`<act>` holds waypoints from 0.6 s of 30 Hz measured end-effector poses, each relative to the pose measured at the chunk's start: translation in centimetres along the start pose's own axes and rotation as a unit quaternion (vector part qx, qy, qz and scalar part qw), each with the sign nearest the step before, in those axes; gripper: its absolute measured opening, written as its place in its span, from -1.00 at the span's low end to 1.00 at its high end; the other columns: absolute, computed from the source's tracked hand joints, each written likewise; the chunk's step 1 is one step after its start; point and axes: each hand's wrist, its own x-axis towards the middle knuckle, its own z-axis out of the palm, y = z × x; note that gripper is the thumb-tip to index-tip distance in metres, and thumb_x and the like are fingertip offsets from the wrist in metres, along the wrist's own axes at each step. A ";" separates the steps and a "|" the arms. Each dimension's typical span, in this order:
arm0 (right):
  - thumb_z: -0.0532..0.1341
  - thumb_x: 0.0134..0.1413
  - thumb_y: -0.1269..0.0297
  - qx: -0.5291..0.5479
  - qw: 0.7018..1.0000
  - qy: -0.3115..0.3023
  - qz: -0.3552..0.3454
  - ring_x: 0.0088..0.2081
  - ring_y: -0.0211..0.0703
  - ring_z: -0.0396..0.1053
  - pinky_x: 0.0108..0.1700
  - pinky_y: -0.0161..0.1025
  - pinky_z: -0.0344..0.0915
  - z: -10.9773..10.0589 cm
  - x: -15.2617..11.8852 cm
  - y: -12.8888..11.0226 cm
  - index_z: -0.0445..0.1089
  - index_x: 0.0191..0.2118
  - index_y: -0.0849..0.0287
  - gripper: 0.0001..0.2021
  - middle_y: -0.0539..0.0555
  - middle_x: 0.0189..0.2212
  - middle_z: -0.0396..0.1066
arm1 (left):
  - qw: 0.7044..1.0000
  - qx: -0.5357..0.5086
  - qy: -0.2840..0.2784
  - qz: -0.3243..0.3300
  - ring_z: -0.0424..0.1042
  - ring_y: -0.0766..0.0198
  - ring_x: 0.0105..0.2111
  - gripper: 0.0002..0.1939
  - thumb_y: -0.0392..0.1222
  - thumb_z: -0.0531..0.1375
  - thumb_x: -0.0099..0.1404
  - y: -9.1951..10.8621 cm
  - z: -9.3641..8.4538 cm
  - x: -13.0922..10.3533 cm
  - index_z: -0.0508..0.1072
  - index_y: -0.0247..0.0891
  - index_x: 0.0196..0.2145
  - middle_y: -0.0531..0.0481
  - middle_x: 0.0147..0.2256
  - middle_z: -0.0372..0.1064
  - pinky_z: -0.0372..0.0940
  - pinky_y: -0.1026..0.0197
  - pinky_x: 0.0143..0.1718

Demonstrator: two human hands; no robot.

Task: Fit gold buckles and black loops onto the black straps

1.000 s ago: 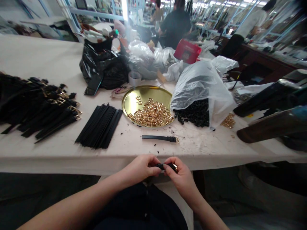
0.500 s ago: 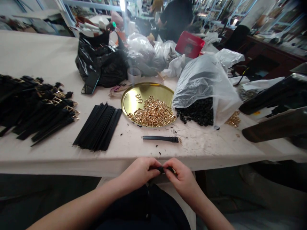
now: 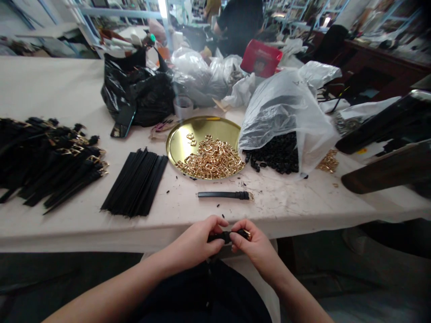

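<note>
Between my two hands, just off the table's front edge, is a black strap (image 3: 222,236) with a gold buckle at its right end. My left hand (image 3: 205,237) pinches the strap's left part between thumb and fingers. The buckle end is gripped by my right hand (image 3: 251,240), with some gold showing between the fingers. A finished-looking black strap with a gold buckle (image 3: 220,195) lies flat on the table beyond my hands. Farther back, a round gold tray (image 3: 178,137) holds a heap of gold buckles (image 3: 213,159).
Left of the tray lies a stack of black straps (image 3: 134,184), and buckled straps (image 3: 63,157) are piled farther left. Black loops (image 3: 279,152) spill from a clear plastic bag (image 3: 279,107). Dark rolls (image 3: 387,166) jut in at right. A person (image 3: 240,24) is behind.
The fingers of both hands have loosened and shifted on the strap, so more of it and its gold buckle show. The camera view has tilted slightly.
</note>
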 end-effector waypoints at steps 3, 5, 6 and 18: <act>0.23 -0.12 0.18 0.062 0.998 0.001 0.019 -0.59 -0.34 0.27 -0.43 -0.34 0.19 0.1 -0.3 0.7 0.21 -0.38 0.16 -0.78 -0.15 -0.69 0.30 | 1.000 0.014 0.003 -0.004 0.35 0.26 -0.26 -0.67 -0.27 0.10 0.12 -0.1 0.5 0.3 0.27 -0.24 -0.11 0.00 -0.26 0.35 0.22 0.28 -0.26; 0.24 -0.13 0.16 0.095 0.995 0.001 0.028 -0.61 -0.35 0.25 -0.44 -0.35 0.18 0.4 -0.5 1.1 0.21 -0.39 0.17 -0.76 -0.16 -0.70 0.29 | 0.999 0.042 0.008 -0.017 0.35 0.25 -0.29 -0.69 -0.23 0.13 0.10 -0.2 0.8 0.5 0.27 -0.24 -0.14 0.01 -0.29 0.36 0.21 0.27 -0.29; 0.24 -0.14 0.15 0.105 0.994 0.002 0.031 -0.61 -0.36 0.24 -0.45 -0.36 0.17 0.7 -0.6 1.3 0.20 -0.40 0.17 -0.75 -0.16 -0.71 0.28 | 0.998 0.059 0.011 -0.024 0.35 0.24 -0.31 -0.69 -0.21 0.16 0.09 -0.2 0.9 0.6 0.28 -0.24 -0.17 0.02 -0.31 0.36 0.21 0.27 -0.31; 0.23 -0.13 0.12 0.040 0.998 0.049 -0.026 -0.58 -0.28 0.29 -0.49 -0.31 0.21 1.8 0.0 1.3 0.21 -0.42 0.14 -0.76 -0.13 -0.64 0.24 | 0.987 0.155 0.018 -0.030 0.35 0.25 -0.35 -0.84 -0.18 0.13 0.10 0.2 -0.7 0.3 0.37 -0.20 -0.31 0.05 -0.36 0.40 0.15 0.29 -0.36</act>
